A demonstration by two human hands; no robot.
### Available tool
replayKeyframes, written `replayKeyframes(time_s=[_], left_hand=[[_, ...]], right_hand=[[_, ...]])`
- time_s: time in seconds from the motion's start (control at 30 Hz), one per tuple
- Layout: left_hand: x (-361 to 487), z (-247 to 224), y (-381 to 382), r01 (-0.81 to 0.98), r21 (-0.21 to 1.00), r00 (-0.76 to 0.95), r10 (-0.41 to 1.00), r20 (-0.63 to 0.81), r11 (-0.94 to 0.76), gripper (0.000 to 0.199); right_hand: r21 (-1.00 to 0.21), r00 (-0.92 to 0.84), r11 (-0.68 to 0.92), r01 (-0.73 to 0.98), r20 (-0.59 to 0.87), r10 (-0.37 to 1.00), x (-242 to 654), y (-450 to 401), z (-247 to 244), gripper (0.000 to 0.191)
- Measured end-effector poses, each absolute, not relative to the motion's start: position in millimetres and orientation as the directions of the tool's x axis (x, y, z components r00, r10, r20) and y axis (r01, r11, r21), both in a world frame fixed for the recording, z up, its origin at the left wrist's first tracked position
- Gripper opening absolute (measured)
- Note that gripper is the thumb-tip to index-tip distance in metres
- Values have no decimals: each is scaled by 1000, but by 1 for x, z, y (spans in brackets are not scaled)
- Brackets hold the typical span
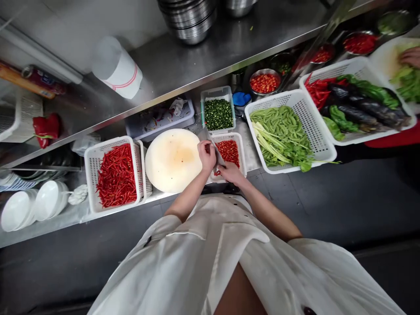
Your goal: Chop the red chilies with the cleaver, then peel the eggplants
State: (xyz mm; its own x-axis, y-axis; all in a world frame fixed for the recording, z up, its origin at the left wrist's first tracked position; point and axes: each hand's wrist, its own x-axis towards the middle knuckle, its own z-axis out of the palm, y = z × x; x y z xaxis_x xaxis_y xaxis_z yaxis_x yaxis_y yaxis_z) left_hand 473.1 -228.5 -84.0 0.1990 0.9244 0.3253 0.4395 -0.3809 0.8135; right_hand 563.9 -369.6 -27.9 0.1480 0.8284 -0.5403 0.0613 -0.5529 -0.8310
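Note:
My right hand (230,172) is closed round the handle end of a cleaver (219,162), whose blade slants up and left over the edge of a white tub (243,151). Chopped red chilies (229,151) fill much of that tub. My left hand (206,154) is against the blade's left side with its fingers curled; what they hold, if anything, is hidden. Just left of it lies a round cutting board (173,161), stained in the middle and dotted with a few red bits. Behind the tub, chopped green chilies (218,114) sit in a clear container (203,103).
Whole red chilies (117,177) fill a white basket (90,186) on the left. Green beans (292,131) and eggplants (364,109) are in baskets on the right. A steel shelf (183,70) overhangs the counter's back. A co-worker's hand (411,56) shows at far right.

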Motion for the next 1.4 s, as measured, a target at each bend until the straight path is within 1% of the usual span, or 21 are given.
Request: replayKeyframes(time_s=[0.07, 0.1, 0.17, 0.23, 0.3, 0.4, 0.5, 0.57, 0.67, 0.73, 0.8, 0.87, 0.93, 1.03, 1.1, 1.2, 1.27, 1.33, 1.4], left_hand=[[499, -83, -245, 432, 737, 391, 845, 365, -519, 18], [507, -84, -249, 433, 681, 521, 781, 345, -590, 16], [514, -89, -244, 442, 558, 736, 640, 223, -703, 14], [512, -94, -232, 479, 459, 816, 572, 80, -748, 16], [506, -98, -222, 520, 398, 825, 564, -6, -756, 19], [500, -105, -227, 518, 363, 852, 508, -131, -775, 20], [503, -114, -244, 530, 357, 848, 480, -224, -769, 29], [505, -120, -253, 558, 371, 830, 507, -233, -742, 27], [503, -123, -258, 587, 444, 802, 561, -205, -677, 24], [498, -123, -262, 562, 482, 817, 543, -195, -672, 25], [493, -123, -270, 520, 467, 852, 475, -221, -715, 26], [493, -126, -279, 498, 411, 867, 426, -259, -763, 25], [496, -130, -286, 506, 368, 861, 431, -269, -781, 21], [499, -130, -284, 516, 371, 856, 448, -257, -772, 12], [492, -121, -272, 534, 397, 845, 485, -225, -746, 9], [454, -96, -236, 615, 463, 755, 647, -110, -638, 11], [413, -79, -206, 677, 472, 663, 747, -57, -565, 12], [366, -69, -181, 740, 446, 583, 811, -52, -503, 9], [324, -69, -167, 776, 442, 537, 839, -87, -451, 6]], right_hand=[[-828, 269, -549, 116, -506, 820, 603, -391, -22, 42], [-814, 342, -561, 147, -490, 802, 622, -403, -22, 49], [-763, 478, -621, 176, -486, 732, 656, -428, -30, 58], [-704, 568, -699, 124, -527, 632, 680, -455, -46, 59], [-690, 593, -723, 4, -581, 558, 691, -479, -66, 59], [-741, 562, -651, -168, -614, 554, 690, -498, -92, 58], [-773, 549, -602, -197, -596, 586, 684, -499, -105, 59], [-770, 551, -612, -181, -594, 586, 682, -497, -108, 58], [-749, 537, -630, -204, -624, 568, 682, -495, -110, 57], [-742, 523, -627, -238, -642, 561, 681, -496, -110, 57], [-740, 507, -623, -254, -650, 566, 678, -496, -111, 56], [-737, 493, -626, -257, -657, 571, 676, -495, -112, 55], [-732, 482, -633, -252, -662, 574, 674, -492, -112, 54], [-729, 480, -639, -244, -664, 574, 673, -491, -112, 54], [-731, 491, -632, -256, -662, 566, 672, -492, -111, 54], [-743, 507, -612, -270, -650, 565, 668, -491, -108, 53], [-767, 493, -587, -261, -628, 602, 659, -486, -104, 50], [-798, 448, -553, -240, -597, 665, 646, -474, -97, 47], [-826, 371, -543, -153, -557, 743, 629, -454, -87, 44]])
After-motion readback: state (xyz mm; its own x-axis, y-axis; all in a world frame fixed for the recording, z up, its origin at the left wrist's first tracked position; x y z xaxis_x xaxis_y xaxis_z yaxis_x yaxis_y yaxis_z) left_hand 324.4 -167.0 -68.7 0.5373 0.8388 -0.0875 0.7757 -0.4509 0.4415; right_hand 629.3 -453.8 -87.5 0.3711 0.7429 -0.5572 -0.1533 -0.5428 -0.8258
